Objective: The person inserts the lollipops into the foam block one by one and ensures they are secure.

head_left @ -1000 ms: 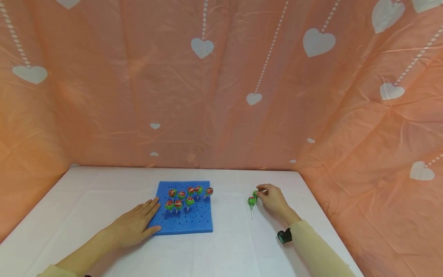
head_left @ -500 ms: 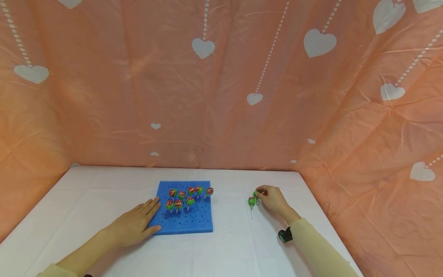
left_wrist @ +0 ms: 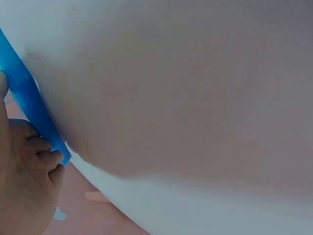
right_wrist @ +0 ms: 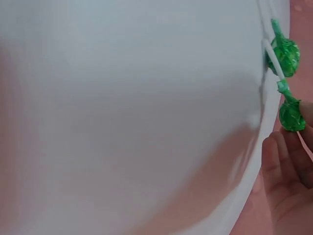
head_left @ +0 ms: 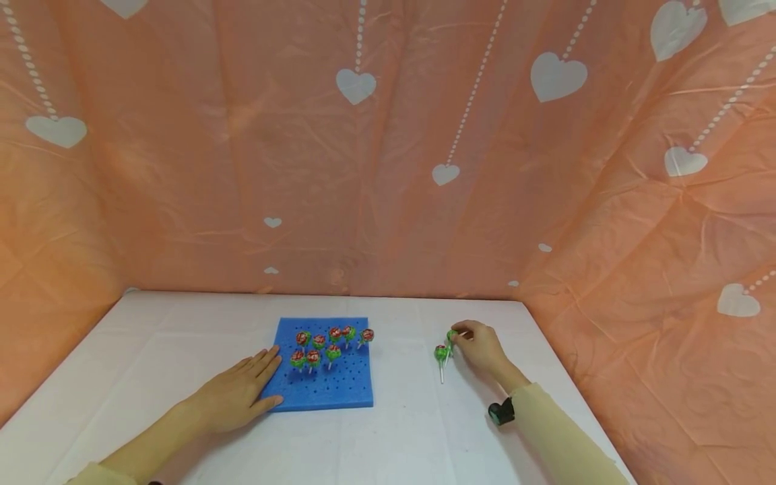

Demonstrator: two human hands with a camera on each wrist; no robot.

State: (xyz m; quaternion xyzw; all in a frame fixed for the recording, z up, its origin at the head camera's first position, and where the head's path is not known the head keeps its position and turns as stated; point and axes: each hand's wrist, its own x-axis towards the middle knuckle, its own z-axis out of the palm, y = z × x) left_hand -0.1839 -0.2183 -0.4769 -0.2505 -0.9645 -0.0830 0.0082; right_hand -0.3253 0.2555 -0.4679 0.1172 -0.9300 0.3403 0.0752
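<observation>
My left hand (head_left: 233, 397) lies flat across the left edge of a blue foam board (head_left: 351, 387) dotted with small holes. In the left wrist view its fingers (left_wrist: 36, 147) touch the blue edge. Several lollipops (head_left: 312, 357) in red and green wrappers stand upright in the board. Over to the right, my right hand (head_left: 480, 347) pinches a green-wrapped lollipop (right_wrist: 292, 116) by its head, between thumb and fingertips. The stick of this one slants down toward the table. Close beside it, a second lollipop (head_left: 440, 353) lies on the table.
A white cloth (head_left: 406, 431) covers the table. Behind and at both sides hangs an orange sheet (head_left: 388, 236) printed with white hearts. A black wrist camera (head_left: 500, 411) sits on my right wrist, by the sleeve.
The right fingers have closed on the lollipop's head and tipped it slightly up and to the right, apart from its neighbour. My left hand and the board have stayed still.
</observation>
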